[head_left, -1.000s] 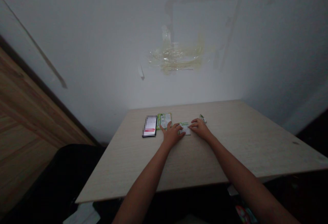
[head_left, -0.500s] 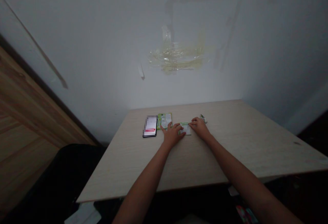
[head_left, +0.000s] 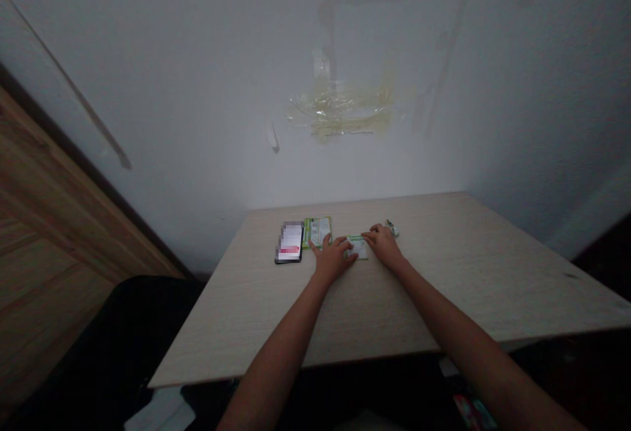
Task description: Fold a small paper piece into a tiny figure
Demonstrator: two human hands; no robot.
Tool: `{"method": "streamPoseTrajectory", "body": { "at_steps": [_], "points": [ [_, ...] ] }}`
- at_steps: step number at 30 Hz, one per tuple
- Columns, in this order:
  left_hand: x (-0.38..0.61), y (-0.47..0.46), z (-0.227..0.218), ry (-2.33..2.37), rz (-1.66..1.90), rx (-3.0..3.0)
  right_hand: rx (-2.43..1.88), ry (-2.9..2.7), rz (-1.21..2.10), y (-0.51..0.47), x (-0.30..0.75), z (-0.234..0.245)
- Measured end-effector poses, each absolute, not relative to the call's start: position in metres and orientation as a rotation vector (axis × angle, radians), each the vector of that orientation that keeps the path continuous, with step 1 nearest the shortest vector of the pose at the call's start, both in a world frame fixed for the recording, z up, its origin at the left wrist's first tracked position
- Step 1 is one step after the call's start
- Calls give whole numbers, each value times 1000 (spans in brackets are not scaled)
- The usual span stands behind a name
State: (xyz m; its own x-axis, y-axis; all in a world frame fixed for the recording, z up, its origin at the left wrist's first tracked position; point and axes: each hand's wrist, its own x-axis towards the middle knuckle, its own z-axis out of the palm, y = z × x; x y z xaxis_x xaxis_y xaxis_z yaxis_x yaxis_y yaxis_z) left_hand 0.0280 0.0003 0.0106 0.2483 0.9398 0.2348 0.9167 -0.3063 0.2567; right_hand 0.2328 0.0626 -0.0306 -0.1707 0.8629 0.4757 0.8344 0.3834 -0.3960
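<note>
My left hand [head_left: 333,258] lies with its fingers spread, pressing on the left part of a small green-and-white printed paper piece [head_left: 361,251] that lies flat on the table. The fingers of my right hand [head_left: 382,243] are drawn together in a pinch at the upper right edge of that piece. Just past the left fingertips is a larger green-and-white printed packet [head_left: 319,229]. Beside it, to the left, rests a phone [head_left: 290,242] with its screen lit and partly blurred. A small crumpled scrap [head_left: 392,227] sits behind my right hand.
The pale wooden table [head_left: 473,273] meets a grey wall [head_left: 197,89] with clear tape [head_left: 340,109] stuck on it. At the left are wooden boards [head_left: 44,201] and a dark chair-like shape [head_left: 128,332]. Below the front edge lies a whitish object [head_left: 162,410].
The fingers of my right hand have shifted very slightly to the left along the paper's upper edge. My left hand stays in place.
</note>
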Motion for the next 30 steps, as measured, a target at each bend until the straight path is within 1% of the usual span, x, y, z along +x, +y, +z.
{"method": "streamPoseTrajectory", "body": {
  "at_steps": [7,14,21,30],
  "points": [
    [28,0,9,1829,556,2425,-1442,-1980,22,61,233,-32],
    [27,0,6,1815,613,2449,-1376,-2027,123,59,237,-29],
    [28,-2,9,1840,579,2442,-1413,-2015,109,54,234,-24],
    [27,0,4,1832,628,2420,-1392,-2060,126,53,238,-21]
  ]
}}
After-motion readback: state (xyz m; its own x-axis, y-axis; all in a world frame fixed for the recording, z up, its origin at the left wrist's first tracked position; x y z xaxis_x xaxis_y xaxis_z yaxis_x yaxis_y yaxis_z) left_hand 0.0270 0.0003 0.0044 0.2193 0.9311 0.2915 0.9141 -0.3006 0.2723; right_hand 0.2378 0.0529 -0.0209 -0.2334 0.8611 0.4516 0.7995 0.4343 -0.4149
